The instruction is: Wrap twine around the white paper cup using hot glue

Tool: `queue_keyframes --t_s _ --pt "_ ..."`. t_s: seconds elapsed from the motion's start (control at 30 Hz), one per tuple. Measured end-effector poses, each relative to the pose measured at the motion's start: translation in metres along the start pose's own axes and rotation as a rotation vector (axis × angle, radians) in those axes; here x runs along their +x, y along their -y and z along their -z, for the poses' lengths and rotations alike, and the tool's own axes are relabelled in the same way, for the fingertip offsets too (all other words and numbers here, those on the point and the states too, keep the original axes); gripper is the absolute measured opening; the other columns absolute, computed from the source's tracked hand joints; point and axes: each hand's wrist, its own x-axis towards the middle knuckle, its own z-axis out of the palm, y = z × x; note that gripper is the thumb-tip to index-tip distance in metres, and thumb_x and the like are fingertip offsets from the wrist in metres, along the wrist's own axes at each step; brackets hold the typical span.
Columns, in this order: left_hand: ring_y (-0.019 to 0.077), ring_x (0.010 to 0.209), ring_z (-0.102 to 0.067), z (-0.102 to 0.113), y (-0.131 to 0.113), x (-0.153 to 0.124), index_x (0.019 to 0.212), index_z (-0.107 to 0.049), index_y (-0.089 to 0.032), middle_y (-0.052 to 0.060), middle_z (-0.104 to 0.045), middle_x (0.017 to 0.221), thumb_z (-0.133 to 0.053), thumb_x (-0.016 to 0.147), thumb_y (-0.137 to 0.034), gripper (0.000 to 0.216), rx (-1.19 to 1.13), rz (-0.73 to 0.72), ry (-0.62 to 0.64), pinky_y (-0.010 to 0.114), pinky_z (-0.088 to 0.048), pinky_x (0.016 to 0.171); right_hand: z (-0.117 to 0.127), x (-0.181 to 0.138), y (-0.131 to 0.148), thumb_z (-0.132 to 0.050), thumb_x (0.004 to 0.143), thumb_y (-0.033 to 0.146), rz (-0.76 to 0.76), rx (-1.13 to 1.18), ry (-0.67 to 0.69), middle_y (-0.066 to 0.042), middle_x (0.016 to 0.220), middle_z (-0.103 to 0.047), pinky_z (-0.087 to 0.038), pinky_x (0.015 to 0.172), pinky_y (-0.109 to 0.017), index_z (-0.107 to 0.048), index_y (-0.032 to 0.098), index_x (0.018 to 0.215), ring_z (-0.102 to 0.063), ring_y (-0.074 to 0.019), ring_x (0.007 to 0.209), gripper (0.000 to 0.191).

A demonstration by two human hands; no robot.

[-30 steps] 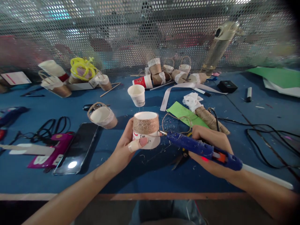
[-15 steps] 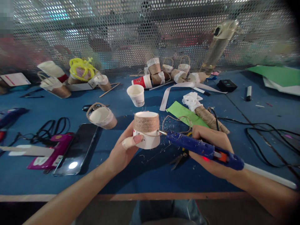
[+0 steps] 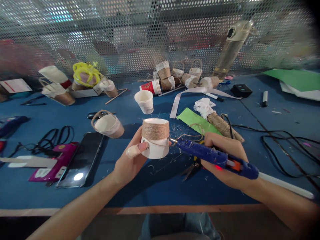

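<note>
My left hand (image 3: 132,158) grips a white paper cup (image 3: 157,151) from the left, thumb on its front and the other fingers hidden behind. Brown twine (image 3: 155,130) is wound tightly round the cup's upper half. A loose length runs across the white part and off to the right. My right hand (image 3: 222,160) is closed round a blue hot glue gun (image 3: 202,150) with a white glue stick (image 3: 285,185) in its back end and a red light lit. The gun's metal nozzle is at the cup's right side, close to the twine; I cannot tell whether they touch.
Scissors (image 3: 191,169) lie below the glue gun. A small twine-handled basket (image 3: 110,126), a phone (image 3: 80,160) and a purple glue gun (image 3: 53,163) are at left. An upright paper cup (image 3: 144,102), green paper (image 3: 197,120) and a twine roll (image 3: 225,126) stand or lie beyond.
The cup has turned slightly in my left hand, with its printed mark shifted left. The loose twine beside the nozzle hangs differently. My right hand keeps its hold on the glue gun.
</note>
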Motion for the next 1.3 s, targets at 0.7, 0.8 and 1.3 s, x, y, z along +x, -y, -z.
queue_keyframes --t_s 0.7,0.8,1.3 --pt "0.0249 0.115 -0.070 -0.0023 -0.0020 -0.0007 0.138 -0.064 -0.029 0.003 -0.073 0.132 -0.070 0.088 -0.038 0.052 -0.017 0.033 -0.064 0.035 -0.055 0.098 -0.0004 0.0017 -0.0017 -0.066 0.077 0.007 0.002 0.017 0.002 0.004 0.065 -0.047 -0.034 0.051 -0.030 -0.042 0.025 0.071 -0.043 -0.0127 0.054 0.031" --pt "0.0264 0.111 -0.070 -0.0007 0.0027 -0.0005 0.142 -0.062 -0.027 0.005 -0.076 0.121 -0.064 0.091 -0.039 0.052 0.021 0.006 -0.055 0.038 -0.056 0.096 -0.0014 0.0004 -0.0003 -0.066 0.079 0.007 0.011 0.038 0.000 0.004 0.066 -0.047 -0.032 0.052 -0.030 -0.043 0.025 0.072 -0.043 -0.0129 0.055 0.030" --pt "0.0329 0.121 -0.064 -0.0036 0.0027 -0.0022 0.143 -0.059 -0.027 0.007 -0.070 0.133 -0.074 0.085 -0.040 0.062 0.047 0.065 -0.047 0.039 -0.052 0.093 -0.0005 0.0091 0.0069 -0.068 0.085 0.010 -0.032 0.046 -0.160 0.002 0.070 -0.062 -0.047 0.061 -0.032 -0.060 0.024 0.075 -0.059 -0.0153 0.063 0.019"
